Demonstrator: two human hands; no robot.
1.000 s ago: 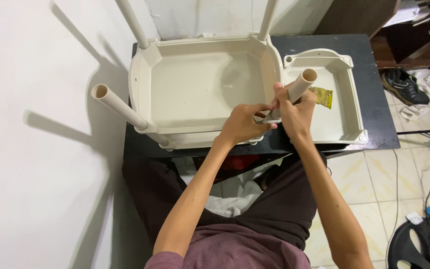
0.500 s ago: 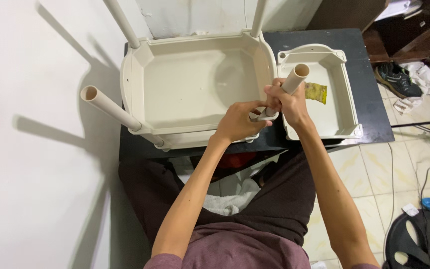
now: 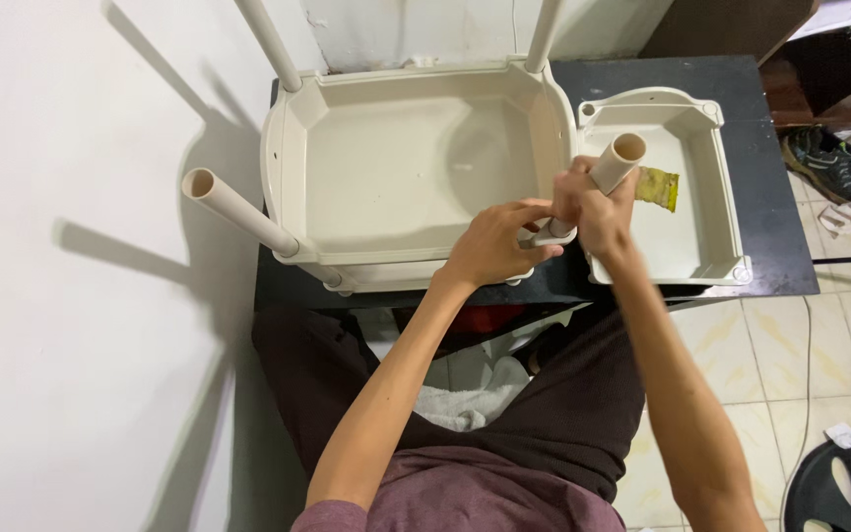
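Note:
A large beige plastic tray (image 3: pixel 288 148) lies on a black table (image 3: pixel 770 197), with beige tubes standing in three of its corners; one tube (image 3: pixel 238 212) juts toward me at the near left. My right hand (image 3: pixel 598 212) grips a fourth beige tube (image 3: pixel 615 163) at the tray's near right corner. My left hand (image 3: pixel 494 246) pinches the tray's corner socket right below that tube. A smaller beige tray (image 3: pixel 726 187) sits to the right, with a yellow scrap (image 3: pixel 660 189) inside it.
A white wall is close on the left. Past the table on the right are a tiled floor (image 3: pixel 800 345), shoes (image 3: pixel 829 163), cables and a round black weight plate (image 3: pixel 839 488). My legs are under the table's near edge, with a white cloth (image 3: pixel 465 404) between them.
The view has shifted slightly. My right hand still holds the tube at the near right corner, and my left hand has stayed at the socket, its fingers a little more spread.

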